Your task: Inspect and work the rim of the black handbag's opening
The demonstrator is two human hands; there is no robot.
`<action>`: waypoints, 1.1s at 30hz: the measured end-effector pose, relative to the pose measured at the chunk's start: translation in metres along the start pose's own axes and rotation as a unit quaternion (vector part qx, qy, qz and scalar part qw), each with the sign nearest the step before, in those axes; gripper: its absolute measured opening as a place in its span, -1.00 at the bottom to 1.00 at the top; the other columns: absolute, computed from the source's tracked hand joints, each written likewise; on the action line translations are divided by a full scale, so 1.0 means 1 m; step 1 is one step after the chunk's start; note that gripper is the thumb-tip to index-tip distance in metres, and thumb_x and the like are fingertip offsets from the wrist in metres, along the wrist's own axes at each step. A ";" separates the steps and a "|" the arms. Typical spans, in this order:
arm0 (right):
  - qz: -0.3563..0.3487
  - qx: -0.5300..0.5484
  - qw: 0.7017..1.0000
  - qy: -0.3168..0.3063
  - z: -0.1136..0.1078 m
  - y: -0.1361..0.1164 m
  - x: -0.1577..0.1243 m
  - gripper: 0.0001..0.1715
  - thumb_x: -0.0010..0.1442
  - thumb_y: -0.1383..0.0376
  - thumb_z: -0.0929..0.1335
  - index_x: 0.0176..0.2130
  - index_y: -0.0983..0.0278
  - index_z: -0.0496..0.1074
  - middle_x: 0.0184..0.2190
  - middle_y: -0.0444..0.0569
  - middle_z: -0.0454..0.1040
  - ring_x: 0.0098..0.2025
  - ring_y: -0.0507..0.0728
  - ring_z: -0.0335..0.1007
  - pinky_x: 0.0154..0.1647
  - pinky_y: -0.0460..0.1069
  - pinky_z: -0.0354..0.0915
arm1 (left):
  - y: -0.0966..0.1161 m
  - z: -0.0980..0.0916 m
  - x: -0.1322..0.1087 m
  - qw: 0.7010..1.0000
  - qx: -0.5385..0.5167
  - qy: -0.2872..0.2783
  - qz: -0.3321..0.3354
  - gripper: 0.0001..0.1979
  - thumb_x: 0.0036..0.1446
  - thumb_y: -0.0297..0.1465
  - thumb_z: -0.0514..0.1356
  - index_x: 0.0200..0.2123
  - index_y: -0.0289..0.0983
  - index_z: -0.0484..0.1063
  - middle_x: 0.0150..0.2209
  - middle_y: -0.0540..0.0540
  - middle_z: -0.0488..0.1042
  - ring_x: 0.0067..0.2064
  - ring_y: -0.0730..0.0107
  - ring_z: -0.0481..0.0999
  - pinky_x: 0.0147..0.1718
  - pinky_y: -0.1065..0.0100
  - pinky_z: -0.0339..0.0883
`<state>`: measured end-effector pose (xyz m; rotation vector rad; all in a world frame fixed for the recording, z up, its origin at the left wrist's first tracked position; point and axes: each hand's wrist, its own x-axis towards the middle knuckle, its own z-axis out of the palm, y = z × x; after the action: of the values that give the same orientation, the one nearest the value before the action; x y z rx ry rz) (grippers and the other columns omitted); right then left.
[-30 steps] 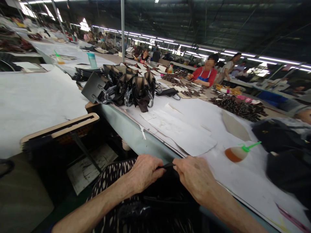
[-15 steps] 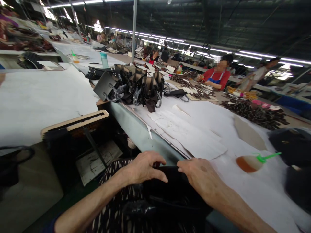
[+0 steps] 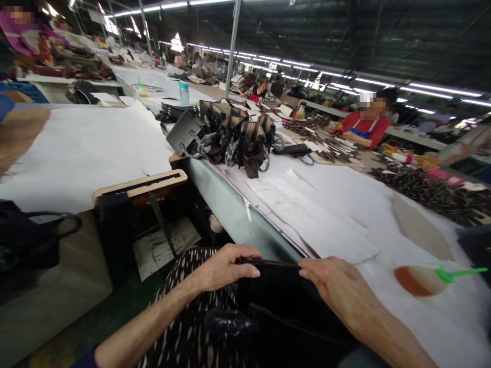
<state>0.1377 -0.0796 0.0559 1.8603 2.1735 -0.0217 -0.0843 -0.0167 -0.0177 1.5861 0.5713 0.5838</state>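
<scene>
A black handbag (image 3: 284,296) lies across my lap at the table's edge, its mouth facing me. My left hand (image 3: 226,268) pinches the far rim of the bag near its left end, thumb on the near side and fingers beyond. Along the same rim, farther right, my right hand (image 3: 333,278) grips the edge between thumb and fingertips. A plastic-wrapped handle (image 3: 230,323) hangs at the bag's near side. The bag's lower part is dark and hard to make out. Beneath it is a patterned apron or garment (image 3: 184,306).
Several dark bags (image 3: 251,145) stand on the white-covered table (image 3: 307,204). A glue bottle with a green nozzle (image 3: 418,280) lies at right. Left are a slotted wooden stand (image 3: 140,185) and another black bag (image 3: 26,235). A co-worker in red (image 3: 368,125) sits across the table.
My left hand has closed its thumb and fingers onto the bag's rim. My right hand keeps its hold. The view has turned left, so the surroundings appear farther right.
</scene>
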 end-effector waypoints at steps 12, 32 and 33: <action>0.012 0.000 0.999 -0.046 -0.007 -0.008 0.002 -0.63 0.26 0.26 0.12 -0.50 0.21 0.31 -0.53 -0.08 0.47 -0.45 0.12 0.37 -0.51 -0.02 -0.07 | -0.006 -0.002 0.008 0.978 -0.168 0.020 -0.125 -0.70 -0.15 -0.33 0.26 -0.30 -0.38 0.53 -0.23 -0.14 0.50 -0.22 0.27 0.43 -0.20 0.37 0.26; -0.101 0.103 0.990 -0.004 -0.010 -0.025 0.025 -0.77 0.16 0.31 0.25 -0.50 0.23 0.38 -0.56 -0.14 0.44 -0.47 0.06 0.31 -0.48 -0.05 -0.05 | 0.003 0.037 0.003 0.981 0.086 0.172 0.013 -0.78 0.09 -0.48 0.05 -0.35 -0.30 0.51 -0.38 -0.02 0.51 -0.31 0.41 0.45 -0.28 0.49 0.23; -0.104 0.119 0.987 -0.010 -0.010 -0.026 0.027 -0.77 0.15 0.32 0.25 -0.51 0.24 0.37 -0.58 -0.15 0.42 -0.48 0.04 0.28 -0.47 -0.07 -0.04 | 0.004 0.038 0.003 0.982 0.070 0.176 0.006 -0.78 0.08 -0.48 0.05 -0.35 -0.30 0.51 -0.37 -0.01 0.52 -0.29 0.41 0.46 -0.26 0.49 0.24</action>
<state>0.1066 -0.0565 0.0553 1.7298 2.4309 -0.3553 -0.0564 -0.0435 -0.0172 1.6295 0.8837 0.8590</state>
